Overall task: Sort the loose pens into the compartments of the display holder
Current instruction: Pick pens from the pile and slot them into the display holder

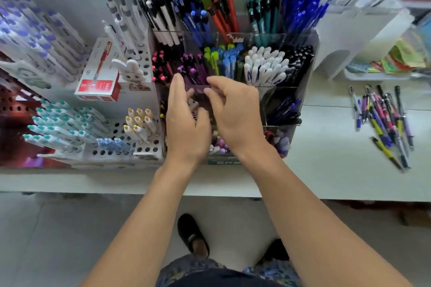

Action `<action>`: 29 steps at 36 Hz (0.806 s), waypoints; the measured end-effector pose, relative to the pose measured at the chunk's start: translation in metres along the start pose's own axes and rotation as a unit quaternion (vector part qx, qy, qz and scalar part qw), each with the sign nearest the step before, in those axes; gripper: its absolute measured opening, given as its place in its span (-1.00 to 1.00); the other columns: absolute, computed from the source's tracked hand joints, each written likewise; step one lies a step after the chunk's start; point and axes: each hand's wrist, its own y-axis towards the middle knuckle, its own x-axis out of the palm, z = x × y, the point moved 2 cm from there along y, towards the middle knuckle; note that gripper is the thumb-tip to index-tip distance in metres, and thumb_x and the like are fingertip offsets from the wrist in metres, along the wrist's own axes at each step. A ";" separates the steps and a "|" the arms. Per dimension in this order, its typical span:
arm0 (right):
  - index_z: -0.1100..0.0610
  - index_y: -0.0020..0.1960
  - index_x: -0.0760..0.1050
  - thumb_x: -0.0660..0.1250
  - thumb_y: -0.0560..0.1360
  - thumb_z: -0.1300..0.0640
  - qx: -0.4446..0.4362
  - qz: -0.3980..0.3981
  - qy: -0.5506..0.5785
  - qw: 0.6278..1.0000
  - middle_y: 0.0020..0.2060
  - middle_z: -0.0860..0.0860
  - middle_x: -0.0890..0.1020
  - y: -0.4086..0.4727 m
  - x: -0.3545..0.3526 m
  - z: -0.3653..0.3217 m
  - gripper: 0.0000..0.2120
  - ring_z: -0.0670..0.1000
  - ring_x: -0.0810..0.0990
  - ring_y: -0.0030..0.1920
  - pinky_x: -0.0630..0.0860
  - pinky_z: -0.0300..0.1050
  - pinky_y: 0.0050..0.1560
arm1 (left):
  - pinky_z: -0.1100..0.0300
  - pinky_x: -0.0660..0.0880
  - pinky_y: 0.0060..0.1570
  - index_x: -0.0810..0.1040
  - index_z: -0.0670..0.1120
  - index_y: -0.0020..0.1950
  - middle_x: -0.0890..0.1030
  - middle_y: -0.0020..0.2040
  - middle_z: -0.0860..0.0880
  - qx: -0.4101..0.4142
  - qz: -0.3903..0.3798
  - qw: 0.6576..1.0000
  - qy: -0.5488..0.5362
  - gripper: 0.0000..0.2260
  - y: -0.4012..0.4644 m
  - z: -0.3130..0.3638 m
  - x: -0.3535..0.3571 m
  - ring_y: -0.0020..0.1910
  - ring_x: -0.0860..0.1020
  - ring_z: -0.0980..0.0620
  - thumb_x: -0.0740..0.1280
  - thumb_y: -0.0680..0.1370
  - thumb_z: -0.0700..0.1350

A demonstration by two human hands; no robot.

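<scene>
- The clear acrylic display holder [310, 53], split into tiered compartments, stands on the white worktop [326, 158] and is the landmark here.
- Both hands hover over its front middle compartments, close together but apart.
- The left hand [186, 123] has its fingers straight and relaxed, pointing toward the back of the holder; it grips nothing I can see.
- The right hand [235, 112] has its fingers loosely bent over the same spot; whether it pinches anything I cannot tell, as blur hides the fingertips.
- The loose pens [382, 121], a mixed heap of purple, yellow, pink and black barrels, lie on the worktop well to the right of the holder.
- Inside the holder, purple pens [193, 70] stand just behind the hands, and white-capped pens [265, 65] stand right of those.
- A red and white pen box [100, 72] lies left of the holder.
</scene>
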 end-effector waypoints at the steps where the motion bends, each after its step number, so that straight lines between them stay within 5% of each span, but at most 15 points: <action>1: 0.24 0.09 0.69 0.40 0.58 0.23 -0.004 0.013 0.010 1.000 -0.11 0.05 0.75 -0.010 -0.013 0.006 -0.86 0.00 0.70 -0.11 0.62 -0.02 -0.04 | 0.28 0.48 0.27 0.16 -0.12 0.62 0.27 0.57 -0.03 0.010 0.019 1.000 0.011 -0.41 -0.007 0.003 0.006 0.38 0.42 0.23 0.20 0.60 -0.34; 5: 0.16 -0.04 0.71 0.42 0.58 0.16 0.039 0.038 0.009 0.998 -0.24 -0.05 0.71 -0.045 -0.078 0.053 -0.90 -0.12 0.63 -0.23 0.56 -0.17 -0.16 | 0.40 0.48 -0.11 0.48 -0.04 0.31 0.53 0.19 0.04 0.027 0.039 0.998 0.032 -0.66 -0.044 0.019 0.052 0.00 0.54 0.23 0.28 0.58 -0.31; 10: 0.06 -0.10 0.69 0.42 0.56 0.06 0.211 0.037 -0.016 0.977 -0.31 -0.10 0.67 -0.084 -0.177 0.165 -0.88 -0.12 0.65 -0.26 0.65 -0.01 -0.09 | 0.27 0.52 -0.14 0.54 0.03 0.06 0.62 -0.09 0.06 -0.051 -0.121 0.990 0.053 -0.84 -0.095 0.021 0.159 -0.16 0.57 0.12 0.33 0.59 -0.22; 15: 0.12 -0.03 0.66 0.39 0.56 0.02 0.335 0.074 -0.031 0.939 -0.24 -0.01 0.69 -0.136 -0.286 0.272 -0.82 0.02 0.70 -0.19 0.67 0.09 -0.04 | -0.05 0.61 0.03 0.53 0.06 0.02 0.63 -0.02 -0.02 -0.166 -0.255 0.952 0.045 -0.91 -0.165 0.026 0.287 -0.10 0.66 0.01 0.35 0.60 -0.14; 21: 0.14 -0.16 0.65 0.36 0.51 0.08 0.407 0.044 -0.042 0.912 -0.21 0.09 0.71 -0.178 -0.356 0.350 -0.83 0.13 0.71 -0.18 0.66 0.13 -0.05 | 0.06 0.62 -0.04 0.53 -0.08 0.18 0.61 0.07 -0.07 -0.267 -0.293 0.917 0.041 -0.85 -0.209 0.030 0.381 0.00 0.64 -0.02 0.34 0.62 -0.10; 24: 0.17 -0.20 0.63 0.35 0.53 0.16 0.433 0.026 -0.030 0.901 -0.16 0.13 0.73 -0.181 -0.369 0.377 -0.82 0.13 0.71 -0.22 0.68 0.14 -0.10 | 0.05 0.64 -0.01 0.52 -0.04 0.08 0.60 0.12 -0.09 -0.319 -0.297 0.899 0.044 -0.91 -0.212 0.024 0.408 0.07 0.62 -0.04 0.35 0.63 -0.05; 29: 0.19 -0.17 0.64 0.30 0.56 0.22 0.462 0.008 -0.014 0.887 -0.20 0.11 0.70 -0.167 -0.373 0.423 -0.81 0.11 0.70 -0.20 0.65 -0.06 -0.17 | 0.00 0.62 0.12 0.38 -0.15 0.46 0.48 0.35 -0.10 -0.335 -0.293 0.890 0.098 -0.51 -0.197 0.001 0.456 0.22 0.55 -0.08 0.39 0.60 0.02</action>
